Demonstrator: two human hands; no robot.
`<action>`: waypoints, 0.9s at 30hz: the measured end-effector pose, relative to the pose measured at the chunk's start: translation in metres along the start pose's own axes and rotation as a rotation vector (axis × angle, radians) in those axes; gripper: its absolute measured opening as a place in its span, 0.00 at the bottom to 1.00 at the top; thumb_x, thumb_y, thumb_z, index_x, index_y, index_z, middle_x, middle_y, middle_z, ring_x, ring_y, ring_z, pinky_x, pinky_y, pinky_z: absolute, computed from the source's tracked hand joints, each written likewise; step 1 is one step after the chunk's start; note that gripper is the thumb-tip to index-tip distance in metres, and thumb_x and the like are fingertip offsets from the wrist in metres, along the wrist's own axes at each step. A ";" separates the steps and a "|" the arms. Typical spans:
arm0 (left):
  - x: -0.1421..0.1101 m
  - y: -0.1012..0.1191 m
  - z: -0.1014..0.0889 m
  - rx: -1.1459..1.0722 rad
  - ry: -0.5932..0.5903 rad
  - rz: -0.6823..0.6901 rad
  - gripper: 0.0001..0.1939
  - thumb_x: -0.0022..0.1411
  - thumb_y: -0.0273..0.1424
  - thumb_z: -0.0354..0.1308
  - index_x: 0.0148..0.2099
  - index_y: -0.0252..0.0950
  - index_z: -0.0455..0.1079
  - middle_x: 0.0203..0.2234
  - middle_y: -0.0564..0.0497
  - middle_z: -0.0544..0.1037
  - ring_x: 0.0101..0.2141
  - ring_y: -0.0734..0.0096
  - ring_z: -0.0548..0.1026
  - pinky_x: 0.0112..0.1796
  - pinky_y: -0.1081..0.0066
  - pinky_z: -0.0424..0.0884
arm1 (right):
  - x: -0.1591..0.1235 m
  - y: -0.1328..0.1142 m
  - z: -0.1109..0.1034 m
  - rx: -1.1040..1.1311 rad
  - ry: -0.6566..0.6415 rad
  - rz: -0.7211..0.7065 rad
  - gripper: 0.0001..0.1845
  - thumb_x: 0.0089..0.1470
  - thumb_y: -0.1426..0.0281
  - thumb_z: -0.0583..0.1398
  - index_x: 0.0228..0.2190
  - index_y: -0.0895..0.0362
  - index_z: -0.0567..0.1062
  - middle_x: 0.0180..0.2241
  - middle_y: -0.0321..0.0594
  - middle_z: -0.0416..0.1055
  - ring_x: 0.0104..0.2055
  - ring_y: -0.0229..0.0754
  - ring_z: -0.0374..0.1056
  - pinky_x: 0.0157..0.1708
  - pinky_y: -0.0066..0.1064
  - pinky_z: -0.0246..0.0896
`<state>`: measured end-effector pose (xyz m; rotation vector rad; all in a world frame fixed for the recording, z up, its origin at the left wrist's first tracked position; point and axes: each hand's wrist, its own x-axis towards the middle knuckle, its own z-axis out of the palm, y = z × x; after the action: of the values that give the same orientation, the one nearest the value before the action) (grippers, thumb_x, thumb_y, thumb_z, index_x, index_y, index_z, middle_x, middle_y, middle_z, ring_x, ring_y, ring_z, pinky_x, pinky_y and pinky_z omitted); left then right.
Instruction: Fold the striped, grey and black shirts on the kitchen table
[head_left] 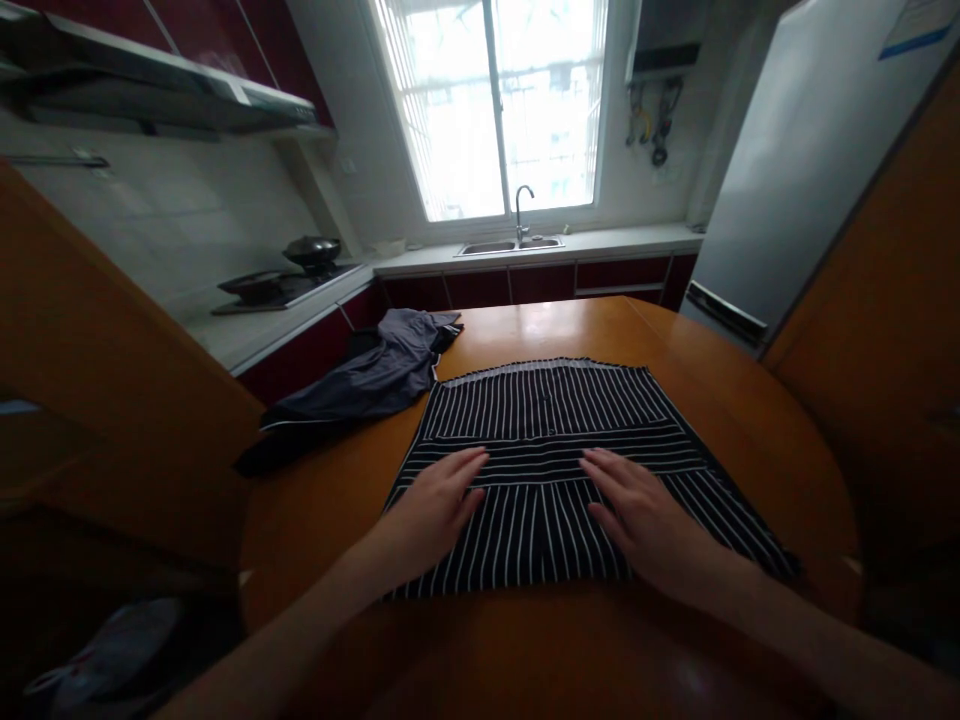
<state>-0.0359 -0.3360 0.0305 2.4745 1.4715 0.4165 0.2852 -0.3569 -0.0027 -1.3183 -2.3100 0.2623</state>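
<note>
A black garment with white stripes (555, 460) lies spread out on the wooden table, a waistband-like strip of crosswise stripes running over its middle and small buttons above that. Over its left part is my left hand (439, 505), fingers stretched out together and thumb apart. My right hand (637, 510) is over the right part in much the same pose, palm down. Neither hand grips the cloth; whether the palms press on it or hover just above I cannot tell.
Grey and black clothing (367, 370) lies heaped at the left edge of the round wooden table (765, 440). Beyond are a counter with a sink (491, 247), a stove with pans (311, 250) on the left, and a fridge (810, 170) on the right.
</note>
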 end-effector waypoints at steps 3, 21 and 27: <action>0.046 0.035 0.041 0.126 -0.091 0.226 0.28 0.73 0.34 0.39 0.72 0.34 0.52 0.70 0.43 0.55 0.69 0.60 0.52 0.66 0.55 0.51 | 0.034 -0.020 0.036 -0.072 -0.150 -0.081 0.33 0.65 0.65 0.48 0.67 0.65 0.57 0.70 0.51 0.48 0.72 0.53 0.42 0.69 0.52 0.41; 0.064 -0.026 0.085 0.201 -0.026 0.063 0.32 0.75 0.48 0.36 0.74 0.40 0.47 0.71 0.47 0.50 0.70 0.58 0.46 0.67 0.52 0.42 | 0.040 0.095 0.047 -0.228 -0.101 0.198 0.40 0.66 0.48 0.42 0.69 0.58 0.53 0.71 0.49 0.46 0.73 0.53 0.40 0.69 0.54 0.34; 0.032 -0.090 0.055 0.244 -0.009 -0.164 0.34 0.74 0.48 0.38 0.74 0.35 0.49 0.71 0.43 0.47 0.70 0.54 0.45 0.66 0.47 0.42 | 0.011 0.156 0.017 -0.333 -0.098 0.372 0.41 0.66 0.49 0.41 0.69 0.63 0.53 0.71 0.50 0.44 0.73 0.52 0.38 0.69 0.54 0.33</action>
<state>-0.0758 -0.2686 -0.0474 2.5020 1.8016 0.2046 0.3911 -0.2652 -0.0735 -1.9438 -2.2400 0.0596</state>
